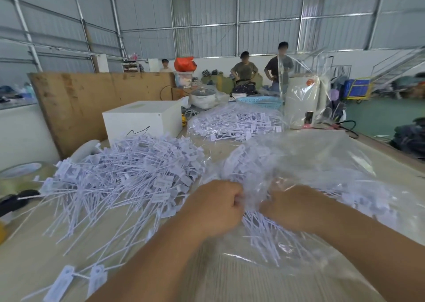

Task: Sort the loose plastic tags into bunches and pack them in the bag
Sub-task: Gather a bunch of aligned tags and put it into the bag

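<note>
Two hands, left hand [213, 206], right hand [296, 207], gripping one clear bag [322, 163], one loose tag heap [119, 175]

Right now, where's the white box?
Head view, far left-centre of the table: the white box sits behind the loose tag pile, in front of the plywood board.

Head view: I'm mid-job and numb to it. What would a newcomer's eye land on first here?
Probably the big heap of loose white plastic tags spread across the table's left half. Next, the two hands at centre: the left hand and right hand both grip the gathered mouth of a clear plastic bag stuffed with tags on the right. Behind, another bagged pile of tags lies beside a white box.
</note>
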`<state>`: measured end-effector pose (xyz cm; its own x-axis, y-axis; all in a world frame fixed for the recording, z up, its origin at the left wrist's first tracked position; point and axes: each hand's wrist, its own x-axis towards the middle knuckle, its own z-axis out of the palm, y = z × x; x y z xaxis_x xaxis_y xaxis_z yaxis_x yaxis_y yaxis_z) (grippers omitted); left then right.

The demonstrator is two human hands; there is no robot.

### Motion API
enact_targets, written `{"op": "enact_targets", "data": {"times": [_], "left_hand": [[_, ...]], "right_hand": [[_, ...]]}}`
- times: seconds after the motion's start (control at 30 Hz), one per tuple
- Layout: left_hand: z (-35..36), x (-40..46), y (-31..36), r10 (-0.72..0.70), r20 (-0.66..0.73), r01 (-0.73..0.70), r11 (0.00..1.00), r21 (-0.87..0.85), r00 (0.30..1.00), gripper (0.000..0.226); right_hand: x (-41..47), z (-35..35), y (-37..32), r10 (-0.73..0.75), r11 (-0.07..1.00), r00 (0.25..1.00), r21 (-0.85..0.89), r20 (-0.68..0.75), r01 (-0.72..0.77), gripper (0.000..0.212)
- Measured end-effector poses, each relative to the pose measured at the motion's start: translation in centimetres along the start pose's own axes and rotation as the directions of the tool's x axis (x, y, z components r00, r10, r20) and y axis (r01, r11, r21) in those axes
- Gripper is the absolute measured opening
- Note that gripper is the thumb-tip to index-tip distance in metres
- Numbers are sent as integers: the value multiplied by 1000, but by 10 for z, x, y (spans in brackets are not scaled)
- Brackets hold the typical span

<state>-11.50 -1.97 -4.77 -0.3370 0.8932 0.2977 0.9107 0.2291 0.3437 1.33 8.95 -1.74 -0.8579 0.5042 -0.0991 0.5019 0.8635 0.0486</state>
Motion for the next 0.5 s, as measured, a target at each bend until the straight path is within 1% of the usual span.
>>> {"op": "enact_targets", "data": {"times": [0.03,0.1,0.17,0.23,0.27,0.3,0.33,0.37,0.4,0.43,0.47,0.5], "left_hand": [[1,0,-1,-22,59,20,999,37,998,30],[1,0,-2,-66,127,59,997,58,990,28],[0,1,-1,-91,158,81,994,71,983,27],[0,2,0,-92,180,72,991,114,979,27],[0,2,0,-84,188,58,988,140,979,27],[0,2,0,-74,195,43,987,156,978,27],[0,2,0,-68,205,35,987,158,976,27],[0,3,0,-70,215,40,989,143,974,25],[-1,3,1,-81,218,59,993,106,973,23],[-1,2,1,-98,207,87,994,60,973,22],[-1,2,1,-113,178,109,994,31,977,24],[-2,2,-1,-123,137,120,992,33,983,31]], "right_hand": [[-4,0,-2,-18,1000,999,3,39,18,38],[-13,-3,-4,-46,998,996,41,82,43,33],[-20,-11,-2,-77,992,995,108,64,70,29],[-26,-23,1,-76,972,997,224,17,70,34],[-27,-29,3,-61,962,997,263,-47,71,39],[-27,-35,4,-38,956,989,281,-145,78,43],[-27,-38,4,-11,953,963,289,-271,92,44],[-26,-38,4,19,951,910,288,-413,111,41],[-24,-36,3,49,946,838,295,-543,136,36],[-21,-31,1,70,937,772,307,-632,167,31],[-18,-25,-4,65,927,723,309,-688,211,25],[-16,-18,-9,28,930,685,270,-728,248,16]]}}
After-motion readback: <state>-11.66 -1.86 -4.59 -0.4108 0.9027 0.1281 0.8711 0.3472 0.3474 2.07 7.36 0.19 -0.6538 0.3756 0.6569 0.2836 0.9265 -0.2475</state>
